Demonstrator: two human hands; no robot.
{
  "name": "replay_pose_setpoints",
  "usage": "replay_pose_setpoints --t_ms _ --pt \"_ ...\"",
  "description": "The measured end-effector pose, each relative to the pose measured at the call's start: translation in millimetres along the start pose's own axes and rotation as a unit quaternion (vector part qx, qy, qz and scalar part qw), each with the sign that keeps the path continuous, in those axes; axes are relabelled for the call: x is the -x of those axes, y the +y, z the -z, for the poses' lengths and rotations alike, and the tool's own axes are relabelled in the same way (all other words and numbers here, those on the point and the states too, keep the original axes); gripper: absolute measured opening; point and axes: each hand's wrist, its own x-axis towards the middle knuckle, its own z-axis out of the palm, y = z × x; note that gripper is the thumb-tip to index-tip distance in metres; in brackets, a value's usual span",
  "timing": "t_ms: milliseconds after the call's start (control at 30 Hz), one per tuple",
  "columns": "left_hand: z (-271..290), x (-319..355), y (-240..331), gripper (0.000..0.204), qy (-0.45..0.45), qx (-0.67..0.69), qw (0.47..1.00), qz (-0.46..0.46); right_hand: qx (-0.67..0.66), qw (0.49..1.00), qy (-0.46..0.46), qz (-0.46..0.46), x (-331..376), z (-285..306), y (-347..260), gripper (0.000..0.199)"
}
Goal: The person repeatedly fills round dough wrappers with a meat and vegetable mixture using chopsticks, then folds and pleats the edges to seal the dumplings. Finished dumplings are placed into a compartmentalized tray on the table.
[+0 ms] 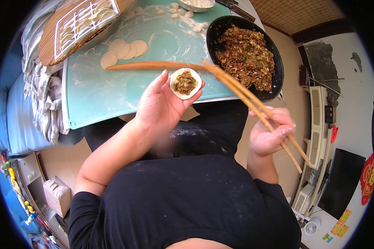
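At far left, a crumpled striped cloth lies beside the pale green surface. Near it, a white tray of pale dumplings sits on a round wooden board. Next come overlapping flat dough rounds, one touching or nearly touching the left end of a rolling pin. The left hand is palm up, its grip apart, the thumb clear of the fingers; on those fingers rests a wrapper with a mound of filling. Small dough pieces lie farther back. Rightward stands a black pan of chopped mixture. The right hand has its grip clamped on long chopsticks, slanting across the pan's near edge, tips close together.
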Motion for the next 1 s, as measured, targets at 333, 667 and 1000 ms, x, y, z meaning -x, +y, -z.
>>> replay_pose_setpoints --t_ms 333,667,1000 --pt "15.7 -2.8 3.7 0.039 0.096 -0.099 0.990 0.026 0.229 0.900 0.140 -0.344 17.3 87.6 64.3 0.022" --pt "0.5 2.5 5.7 0.037 0.079 -0.084 0.992 0.053 0.174 0.776 0.068 -0.603 28.9 88.6 45.9 0.034" --pt "-9.9 8.1 -6.8 0.034 0.059 -0.180 0.981 0.046 0.226 0.920 -0.316 0.057 2.8 -24.9 2.0 0.031"
